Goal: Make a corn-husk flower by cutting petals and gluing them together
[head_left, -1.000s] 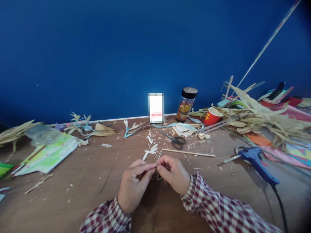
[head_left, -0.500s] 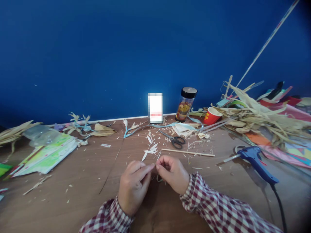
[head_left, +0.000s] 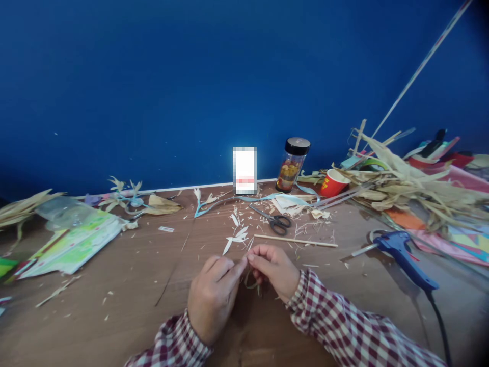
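My left hand point(head_left: 214, 295) and my right hand point(head_left: 277, 270) meet fingertip to fingertip above the middle of the brown table point(head_left: 126, 316). Both are pinched closed; what lies between the fingertips is too small to make out. A thin, pale curled strip point(head_left: 251, 281) shows just below the fingertips, between the hands. Beyond them lie cut white husk pieces point(head_left: 237, 238), a thin wooden stick point(head_left: 296, 240) and black-handled scissors point(head_left: 278, 223).
A blue glue gun point(head_left: 407, 257) with its cable lies at the right. Behind stand a black-lidded jar point(head_left: 292, 165) and a red cup point(head_left: 333, 183). Dry husks point(head_left: 416, 188) pile up at the right; a green-and-white sheet point(head_left: 76, 244) lies left.
My right hand has shifted slightly right and turned, with its lower fingers now showing. My left hand has tilted a little, its fingertips slightly higher. More of the curled strip shows below.
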A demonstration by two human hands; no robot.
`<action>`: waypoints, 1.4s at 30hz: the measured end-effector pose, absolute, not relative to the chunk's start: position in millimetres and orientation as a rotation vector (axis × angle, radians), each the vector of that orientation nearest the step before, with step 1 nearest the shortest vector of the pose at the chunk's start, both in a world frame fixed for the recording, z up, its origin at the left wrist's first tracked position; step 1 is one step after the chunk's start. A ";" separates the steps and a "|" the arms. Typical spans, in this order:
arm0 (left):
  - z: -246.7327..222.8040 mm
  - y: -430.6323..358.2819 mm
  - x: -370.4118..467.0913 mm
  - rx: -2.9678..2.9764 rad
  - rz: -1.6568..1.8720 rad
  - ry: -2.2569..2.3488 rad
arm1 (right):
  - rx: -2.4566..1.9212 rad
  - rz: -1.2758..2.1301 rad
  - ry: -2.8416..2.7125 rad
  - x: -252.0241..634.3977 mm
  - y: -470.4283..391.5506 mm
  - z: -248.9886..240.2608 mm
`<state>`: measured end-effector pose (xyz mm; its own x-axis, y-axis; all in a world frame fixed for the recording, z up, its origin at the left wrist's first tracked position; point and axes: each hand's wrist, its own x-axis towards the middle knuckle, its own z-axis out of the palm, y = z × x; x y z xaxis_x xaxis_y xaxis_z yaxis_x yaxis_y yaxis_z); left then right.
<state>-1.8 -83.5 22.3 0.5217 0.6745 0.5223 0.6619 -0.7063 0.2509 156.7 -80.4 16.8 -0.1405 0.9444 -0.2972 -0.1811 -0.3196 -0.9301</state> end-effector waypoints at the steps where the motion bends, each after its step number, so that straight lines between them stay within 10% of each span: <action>1: 22.9 -83.8 -1.6 2.758 0.935 1.208 | -1.207 1.642 -0.926 156.9 -79.9 15.7; 42: 25.5 -85.7 16.9 0.834 0.853 1.116 | -1.295 1.002 -1.514 151.4 -89.6 29.2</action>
<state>16.9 -85.7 25.5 0.2142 0.8919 -0.3984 -0.1504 0.4331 0.8887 151.4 -89.6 29.2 -0.0686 0.9909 0.1158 0.2804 0.1306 -0.9510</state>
